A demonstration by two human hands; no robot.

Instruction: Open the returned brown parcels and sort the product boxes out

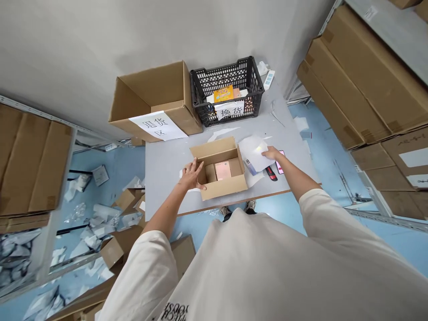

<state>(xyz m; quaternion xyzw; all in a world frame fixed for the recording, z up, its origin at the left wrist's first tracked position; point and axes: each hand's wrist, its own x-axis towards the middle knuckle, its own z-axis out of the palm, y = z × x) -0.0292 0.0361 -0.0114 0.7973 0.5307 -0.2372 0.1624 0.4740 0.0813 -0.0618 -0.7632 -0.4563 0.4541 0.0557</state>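
Note:
A small open cardboard box [222, 189] sits near the table's front edge, its long flaps folded outward. Inside it lies a pink carton [223, 170] with a small printed code, beside a brown piece of cardboard. My left hand [191, 176] grips the box's left end, thumb by the near flap and fingers spread along the end. To the right of the box, my right hand [271, 153] pinches the right edge of a glossy white plastic bag [254, 151]. A label with a barcode shows at the bag's lower left. My right fingertips are partly hidden.
A red-and-black cutter [271, 174] and a phone [280, 162] lie right of the bag. Behind stand a large open carton [150, 96] with a paper sign and a black plastic crate [227, 91] holding small packages. Shelves with cartons [361, 80] flank the table; packaging litters the floor.

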